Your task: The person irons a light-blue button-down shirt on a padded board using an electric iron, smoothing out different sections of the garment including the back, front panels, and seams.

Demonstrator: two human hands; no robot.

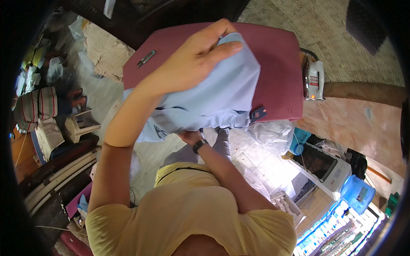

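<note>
A light blue garment (205,94) is draped over the near part of a maroon padded ironing board (277,64), and its near edge hangs down in folds. A dark tag (258,114) sticks out at its right side. My left hand (203,53) pinches the garment's far edge between thumb and fingers, lifting it a little off the board. Down at the near edge, my right hand (191,136), with a dark watch on the wrist, is closed on the hanging cloth; its fingertips are partly hidden there.
Small thread snippers (146,59) lie on the board's left part. At its right end stands a white iron (315,81) with a lit orange light. Clear plastic (273,135) hangs under the right side. A wooden stool (82,126) is at left, a blue water jug (358,194) at lower right.
</note>
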